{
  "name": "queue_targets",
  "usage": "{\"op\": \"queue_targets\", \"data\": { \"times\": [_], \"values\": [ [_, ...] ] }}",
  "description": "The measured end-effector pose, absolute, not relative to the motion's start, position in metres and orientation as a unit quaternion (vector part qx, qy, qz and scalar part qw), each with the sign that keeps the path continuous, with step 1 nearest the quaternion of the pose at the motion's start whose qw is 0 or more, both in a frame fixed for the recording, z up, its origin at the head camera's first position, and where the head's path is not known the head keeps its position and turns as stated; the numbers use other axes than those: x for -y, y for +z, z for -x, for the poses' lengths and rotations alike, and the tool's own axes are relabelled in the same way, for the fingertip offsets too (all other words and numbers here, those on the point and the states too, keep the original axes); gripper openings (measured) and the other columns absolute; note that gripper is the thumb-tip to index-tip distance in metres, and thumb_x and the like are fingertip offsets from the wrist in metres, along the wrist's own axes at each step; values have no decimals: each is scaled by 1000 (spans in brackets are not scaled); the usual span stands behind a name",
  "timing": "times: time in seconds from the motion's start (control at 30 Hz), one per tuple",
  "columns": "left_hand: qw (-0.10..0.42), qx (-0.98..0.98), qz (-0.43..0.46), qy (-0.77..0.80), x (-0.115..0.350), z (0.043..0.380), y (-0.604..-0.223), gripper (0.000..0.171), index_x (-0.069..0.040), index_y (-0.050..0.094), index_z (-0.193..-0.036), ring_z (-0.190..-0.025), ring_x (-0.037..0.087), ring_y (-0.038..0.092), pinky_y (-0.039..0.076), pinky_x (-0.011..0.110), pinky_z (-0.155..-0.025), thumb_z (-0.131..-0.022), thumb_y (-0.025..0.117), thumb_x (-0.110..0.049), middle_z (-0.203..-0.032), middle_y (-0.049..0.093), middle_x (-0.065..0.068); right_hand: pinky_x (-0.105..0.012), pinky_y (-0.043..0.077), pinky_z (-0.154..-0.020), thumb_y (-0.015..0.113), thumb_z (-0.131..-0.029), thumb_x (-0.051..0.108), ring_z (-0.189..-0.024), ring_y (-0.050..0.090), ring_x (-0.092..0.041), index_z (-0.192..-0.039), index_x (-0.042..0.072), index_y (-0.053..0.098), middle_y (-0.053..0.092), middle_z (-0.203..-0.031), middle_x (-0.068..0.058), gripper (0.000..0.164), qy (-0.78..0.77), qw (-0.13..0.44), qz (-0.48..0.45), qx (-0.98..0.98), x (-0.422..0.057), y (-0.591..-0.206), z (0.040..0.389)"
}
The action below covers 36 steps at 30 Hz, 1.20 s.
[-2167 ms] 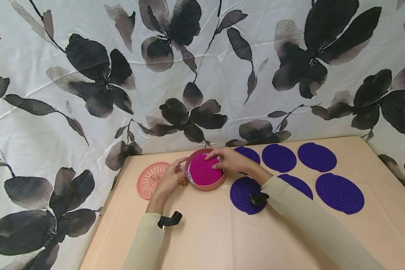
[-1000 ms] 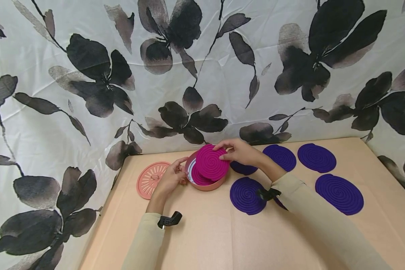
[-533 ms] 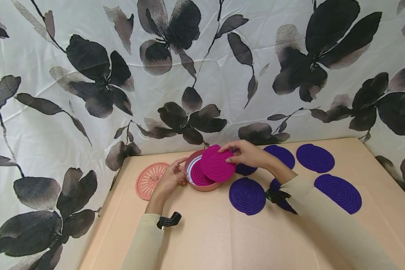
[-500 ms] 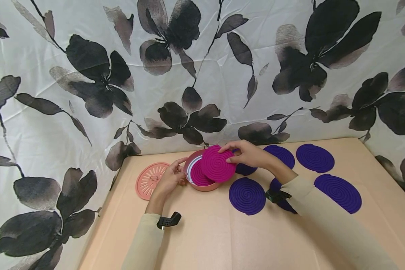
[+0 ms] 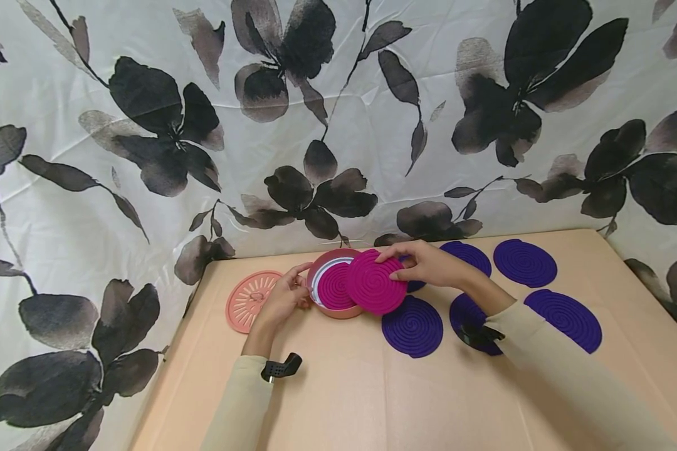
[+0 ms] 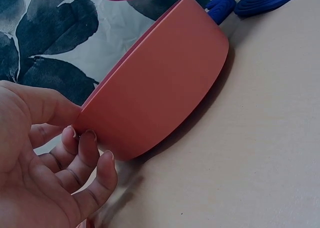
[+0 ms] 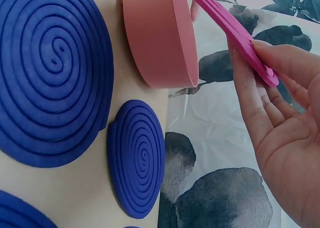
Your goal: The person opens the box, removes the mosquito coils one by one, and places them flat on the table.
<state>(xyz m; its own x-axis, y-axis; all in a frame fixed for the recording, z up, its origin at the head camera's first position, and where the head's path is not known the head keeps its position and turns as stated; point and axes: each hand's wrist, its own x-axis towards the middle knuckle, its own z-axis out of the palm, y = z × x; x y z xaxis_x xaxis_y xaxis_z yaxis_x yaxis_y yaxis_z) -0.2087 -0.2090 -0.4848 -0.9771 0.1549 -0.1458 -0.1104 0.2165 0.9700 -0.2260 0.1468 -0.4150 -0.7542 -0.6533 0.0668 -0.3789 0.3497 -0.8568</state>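
My left hand (image 5: 282, 297) holds the rim of a round terracotta-coloured container (image 6: 155, 83), thumb and fingertips at its left edge. Inside lies a pink spiral mosquito coil (image 5: 334, 287) over a white-and-blue inner surface. My right hand (image 5: 429, 263) pinches a second pink mosquito coil (image 5: 377, 282) by its right edge, thumb on one face and fingers on the other. In the right wrist view this coil (image 7: 235, 35) is tilted and raised above the container. From the head it overlaps the container's right rim.
A slotted salmon-coloured lid (image 5: 245, 307) lies left of the container, partly behind the left hand. Several blue-purple mosquito coils (image 5: 412, 327) lie on the table (image 5: 344, 401) to the right, some partly under the right arm. A floral curtain (image 5: 338, 125) hangs behind the table.
My right hand has lifted the upper pink mosquito coil out of the container and moved it right, uncovering another pink one beneath. The left hand has stayed at the rim.
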Motion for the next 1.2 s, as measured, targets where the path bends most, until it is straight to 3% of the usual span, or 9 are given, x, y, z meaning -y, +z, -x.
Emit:
{"op": "queue_targets", "data": {
  "times": [0.3,0.6,0.77,1.0,1.2],
  "values": [
    [99,-765,-13,636,207,210,-485,61,-12,49,-149,-73,22,55,53,29,-62,-92,54,9,-92,47,7,-23,51,-66,77,-89,10,-74,55,-16,-131,14,66,63,-125,-10,44,-474,163,317,-805,-158,-412,216],
    [102,-767,-18,633,207,212,-487,61,-12,48,-150,-74,22,56,53,28,-63,-93,54,8,-93,48,7,-25,40,-62,78,-88,14,-71,44,-16,-130,22,67,58,-97,-4,44,-444,164,309,-825,-169,-414,204],
    [104,-765,-15,636,207,213,-488,61,-13,48,-150,-74,22,56,53,28,-62,-93,55,8,-93,48,7,-24,40,-60,78,-89,15,-70,44,-14,-131,19,66,63,-106,-5,44,-452,181,307,-818,-175,-417,200],
    [102,-774,-7,625,207,213,-488,61,-16,48,-150,-76,23,57,56,29,-65,-93,55,6,-95,49,7,-24,38,-58,78,-88,16,-66,40,-12,-132,18,66,55,-95,-6,45,-446,192,312,-816,-180,-419,194],
    [100,-775,-2,625,206,214,-487,62,-17,49,-149,-77,23,57,56,29,-65,-93,56,6,-95,50,7,-23,46,-65,77,-90,14,-71,50,-12,-133,17,64,61,-121,-8,45,-451,203,319,-809,-183,-421,188]
  ]
}}
